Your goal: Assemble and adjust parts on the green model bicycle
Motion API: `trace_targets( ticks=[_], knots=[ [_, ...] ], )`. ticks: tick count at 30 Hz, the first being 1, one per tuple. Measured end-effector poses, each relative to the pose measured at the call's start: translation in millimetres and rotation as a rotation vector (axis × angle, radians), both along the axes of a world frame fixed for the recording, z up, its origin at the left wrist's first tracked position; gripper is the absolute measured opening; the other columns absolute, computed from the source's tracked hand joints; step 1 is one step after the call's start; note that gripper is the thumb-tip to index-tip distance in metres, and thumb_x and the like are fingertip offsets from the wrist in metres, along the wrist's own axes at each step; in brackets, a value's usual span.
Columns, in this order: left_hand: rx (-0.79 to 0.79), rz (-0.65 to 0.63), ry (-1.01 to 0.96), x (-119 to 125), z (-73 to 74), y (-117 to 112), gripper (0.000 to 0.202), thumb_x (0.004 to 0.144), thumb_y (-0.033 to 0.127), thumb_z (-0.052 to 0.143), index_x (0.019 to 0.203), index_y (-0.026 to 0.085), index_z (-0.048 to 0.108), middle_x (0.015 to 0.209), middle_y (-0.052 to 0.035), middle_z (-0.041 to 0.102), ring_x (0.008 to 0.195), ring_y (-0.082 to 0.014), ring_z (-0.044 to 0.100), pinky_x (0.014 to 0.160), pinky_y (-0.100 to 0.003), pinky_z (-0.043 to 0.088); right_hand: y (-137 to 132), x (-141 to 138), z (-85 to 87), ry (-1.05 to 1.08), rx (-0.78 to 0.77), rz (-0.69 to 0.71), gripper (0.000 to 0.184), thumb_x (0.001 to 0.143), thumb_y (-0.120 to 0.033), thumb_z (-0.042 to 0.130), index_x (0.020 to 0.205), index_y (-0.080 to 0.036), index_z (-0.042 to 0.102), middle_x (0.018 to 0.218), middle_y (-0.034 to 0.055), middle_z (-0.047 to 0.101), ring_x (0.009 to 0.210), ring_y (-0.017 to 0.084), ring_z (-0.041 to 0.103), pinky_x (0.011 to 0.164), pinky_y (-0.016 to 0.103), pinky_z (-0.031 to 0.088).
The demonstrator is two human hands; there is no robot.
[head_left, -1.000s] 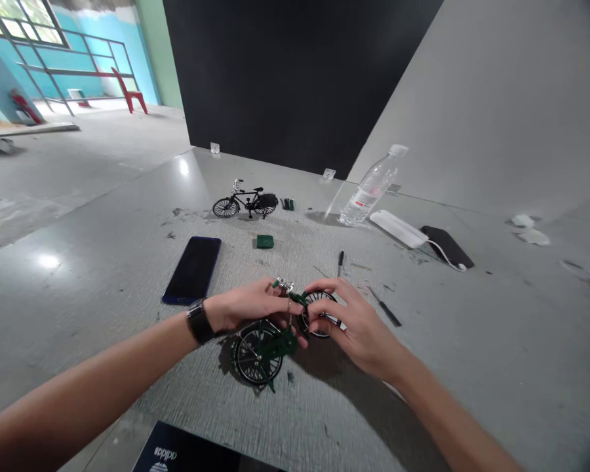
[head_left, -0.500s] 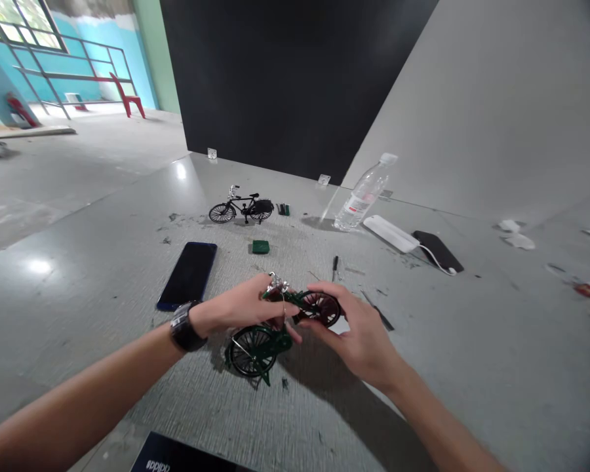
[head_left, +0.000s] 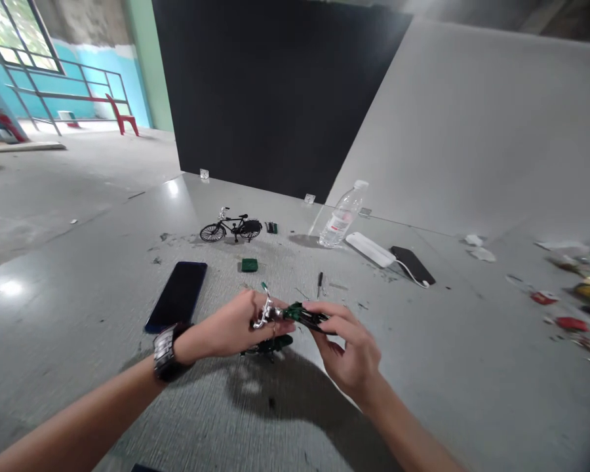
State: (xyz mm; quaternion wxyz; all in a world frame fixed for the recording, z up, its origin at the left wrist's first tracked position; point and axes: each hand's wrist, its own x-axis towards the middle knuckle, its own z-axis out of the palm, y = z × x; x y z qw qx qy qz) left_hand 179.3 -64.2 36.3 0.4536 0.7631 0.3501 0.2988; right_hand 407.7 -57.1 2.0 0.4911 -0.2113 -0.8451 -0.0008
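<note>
**Green toy bicycle held crosswise between my 2 hands**

My left hand (head_left: pixel 236 328), a watch (head_left: pixel 164 351) on its wrist, has its grip closed around the handlebar end of the green toy bicycle (head_left: pixel 290 314); the silver handlebars (head_left: pixel 264 313) stick up just past my fingertips. The bicycle is lifted off the floor (head_left: pixel 103 262) and tipped almost flat, so I see its wheels nearly edge-on. Its long axis runs left to right, from 1 hand across to the other. The rear part hangs low, under my left fingers. My right hand (head_left: pixel 349 347) meets it from the other side, thumb and fingers pinched shut on the front wheel. Both hands touch the bicycle, so neither is nearer; the left holds the higher, steering end.

On the floor beyond, left to right, lie a dark phone (head_left: pixel 177 295), a black toy bicycle (head_left: pixel 231 228) standing upright, a small green block (head_left: pixel 249 265), a screwdriver (head_left: pixel 319 282) and a plastic bottle (head_left: pixel 341 216), all well apart from my hands.
</note>
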Motion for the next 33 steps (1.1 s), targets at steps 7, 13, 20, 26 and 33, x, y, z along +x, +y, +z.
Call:
trace_targets(
  ticks=[7,13,20,26,33],
  knots=[
    [-0.381,-0.178,-0.2,-7.5,-4.6,1.3,0.062,0.076,0.024,0.074,0.135,0.022,0.055,0.096,-0.0026,0.067,0.078,-0.0157,0.058,0.069,-0.028,0.044,0.4,2.8,8.2,-0.062,0.141,-0.041,0.044,0.081,0.005,0.057,0.113,-0.025,0.054,0.116,0.0092,0.068,0.109,0.023,0.066,0.087,0.044,0.06],
    [-0.536,-0.191,-0.615,-5.8,-12.5,8.4,0.049,0.066,0.022,0.062,0.115,0.016,0.07,0.122,-0.0106,0.066,0.122,-0.03,0.051,0.108,-0.043,0.031,11.3,-0.9,17.3,-0.088,0.222,-0.045,0.033,0.082,0.003,0.057,0.104,-0.021,0.056,0.11,0.0116,0.069,0.114,0.026,0.064,0.09,0.047,0.059],
    [-0.541,0.055,-0.564,-0.1,1.8,15.5,0.036,0.087,0.029,0.046,0.11,0.016,0.072,0.118,-0.0093,0.069,0.116,-0.023,0.055,0.108,-0.039,0.032,29.5,-2.0,25.1,-0.13,0.295,-0.089,0.031,0.081,0.002,0.059,0.103,-0.02,0.056,0.105,0.0109,0.071,0.107,0.026,0.065,0.094,0.05,0.055],
    [-0.49,0.166,-0.447,-6.0,4.0,24.9,0.032,0.093,0.036,0.047,0.102,0.017,0.072,0.11,-0.0086,0.071,0.105,-0.0188,0.06,0.096,-0.032,0.041,42.7,-7.7,20.2,-0.137,0.224,-0.134,0.024,0.087,-0.006,0.058,0.104,-0.023,0.054,0.101,0.0089,0.071,0.097,0.022,0.067,0.081,0.038,0.057],
    [-0.545,0.11,-0.553,-4.9,-3.9,31.4,0.048,0.098,0.049,0.04,0.117,0.014,0.067,0.119,-0.013,0.069,0.113,-0.0241,0.061,0.101,-0.038,0.041,43.7,-20.9,19.6,-0.058,-0.146,-0.384,0.017,0.093,-0.032,0.06,0.107,-0.024,0.053,0.095,0.0061,0.07,0.079,0.021,0.068,0.066,0.032,0.053]
  ],
)
